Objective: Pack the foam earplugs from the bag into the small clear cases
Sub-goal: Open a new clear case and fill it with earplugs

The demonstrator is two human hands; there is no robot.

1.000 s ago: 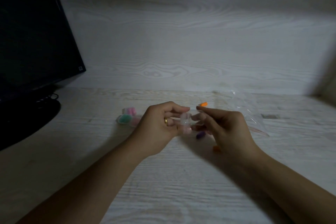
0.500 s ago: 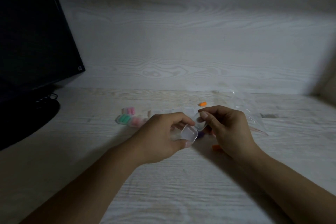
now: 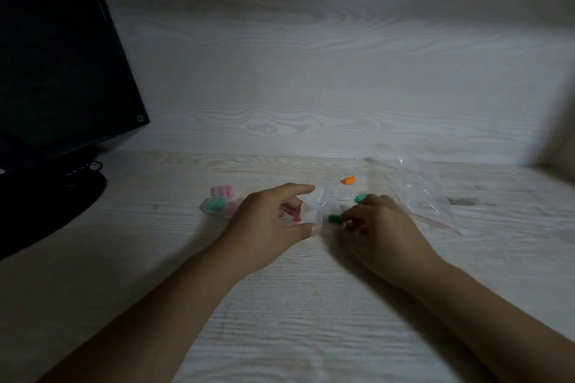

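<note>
My left hand (image 3: 267,221) holds a small open clear case (image 3: 311,211) between thumb and forefinger, low over the desk. Just right of the case, my right hand (image 3: 376,227) has its fingers curled, and their tips pinch a dark green earplug (image 3: 334,218). A light green earplug (image 3: 361,197) lies beside that hand's knuckles. An orange earplug (image 3: 349,180) lies farther back. The clear plastic bag (image 3: 423,199) lies flat behind and to the right of my right hand.
Three filled clear cases (image 3: 217,204) with pink and green earplugs sit left of my left hand. A black monitor (image 3: 56,56) on its stand fills the left side. The pale wood-grain desk (image 3: 311,305) ends at a wall behind.
Both hands dropped towards the desk and moved apart. The case has been opened in my left hand. My right hand let go of the case and took hold of a dark green earplug.
</note>
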